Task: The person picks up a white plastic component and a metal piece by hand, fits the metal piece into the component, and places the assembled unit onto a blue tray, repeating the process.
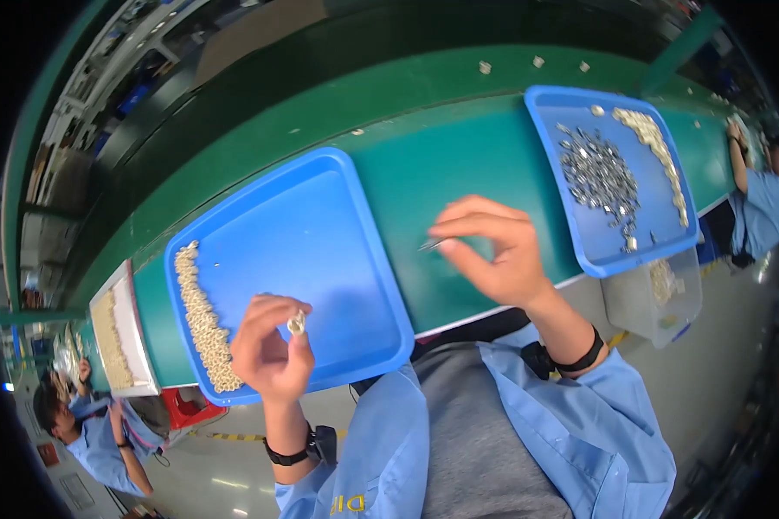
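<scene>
Above the near edge of a large blue tray [307,229], my left hand [270,353] pinches a small cream ring-shaped part [297,323] between thumb and fingers. Many similar cream parts [203,320] lie in a band along that tray's left side. My right hand [498,253] is over the green tabletop between two trays, its thumb and index finger closed on a small dark metal piece [429,246]. The piece's exact kind is too small to tell. To the right, a second blue tray [662,214] holds a heap of shiny metal pieces [599,173] and a row of cream parts [653,143].
A white-rimmed tray [137,324] with cream parts stands at the far left. Below the right tray is a clear plastic box [653,303]. A few loose parts [538,62] sit on the green ledge. Other people work at the far left [104,450] and far right [763,208].
</scene>
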`<state>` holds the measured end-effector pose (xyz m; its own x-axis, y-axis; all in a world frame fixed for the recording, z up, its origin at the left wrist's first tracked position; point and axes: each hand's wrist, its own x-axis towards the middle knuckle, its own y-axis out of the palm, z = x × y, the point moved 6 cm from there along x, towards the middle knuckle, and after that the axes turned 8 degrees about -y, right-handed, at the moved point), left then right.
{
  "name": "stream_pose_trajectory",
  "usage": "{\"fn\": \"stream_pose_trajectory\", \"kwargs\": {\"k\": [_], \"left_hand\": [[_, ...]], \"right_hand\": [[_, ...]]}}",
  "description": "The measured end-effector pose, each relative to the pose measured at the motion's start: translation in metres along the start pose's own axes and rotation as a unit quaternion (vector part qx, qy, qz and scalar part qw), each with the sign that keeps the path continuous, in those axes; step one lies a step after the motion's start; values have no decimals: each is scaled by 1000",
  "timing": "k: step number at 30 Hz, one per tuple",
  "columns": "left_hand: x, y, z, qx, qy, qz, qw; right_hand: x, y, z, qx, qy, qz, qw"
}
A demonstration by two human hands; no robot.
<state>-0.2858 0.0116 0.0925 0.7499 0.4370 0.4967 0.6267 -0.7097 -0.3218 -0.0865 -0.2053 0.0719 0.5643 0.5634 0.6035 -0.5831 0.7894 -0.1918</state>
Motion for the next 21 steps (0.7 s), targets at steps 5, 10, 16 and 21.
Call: {"fn": "stream_pose_trajectory", "kwargs": {"k": [5, 10, 16, 21], "left_hand": [[-20, 30, -19, -173, -7, 29, 984], [-17, 52, -25, -299, -80, 82, 948], [-30, 59, -30, -351, -160, 103, 917], [-31, 59, -33, -348, -171, 119, 914]], "right_hand": [[17, 26, 74, 107, -108, 45, 987], [20, 25, 93, 128, -154, 72, 977], [21, 27, 115, 4, -229, 127, 965], [21, 26, 125, -66, -270, 192, 941]]}}
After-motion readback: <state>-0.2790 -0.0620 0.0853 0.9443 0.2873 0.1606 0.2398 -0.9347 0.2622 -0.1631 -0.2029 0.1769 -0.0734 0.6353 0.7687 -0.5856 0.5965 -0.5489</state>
